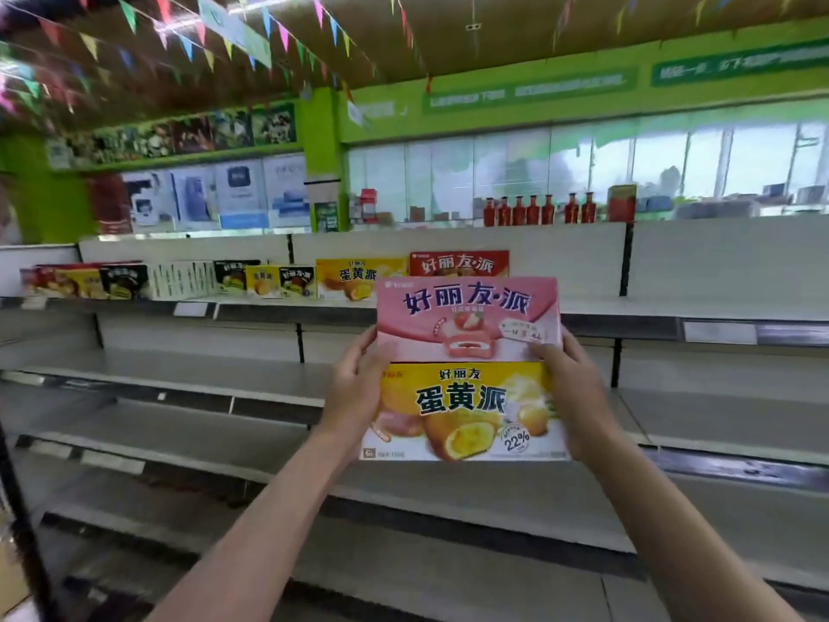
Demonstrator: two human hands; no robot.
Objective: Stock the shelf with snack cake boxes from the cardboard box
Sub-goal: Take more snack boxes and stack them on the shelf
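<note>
I hold two snack cake boxes stacked upright in front of the shelves: a pink box [466, 318] on top of a yellow box [464, 410]. My left hand [356, 388] grips their left edges, and my right hand [569, 392] grips their right edges, thumb on the pink box's front. On the top shelf [673, 307] behind them stand a red box [460, 263] and a yellow box [354, 278], with several smaller boxes [264, 280] in a row to the left. The cardboard box is out of view.
Below the top shelf run several bare grey shelves [202, 374]. Black uprights [626, 262] divide the bays. Red bottles [534, 211] line a counter behind the shelving. A white price tag [720, 333] sits on the top shelf's edge at right.
</note>
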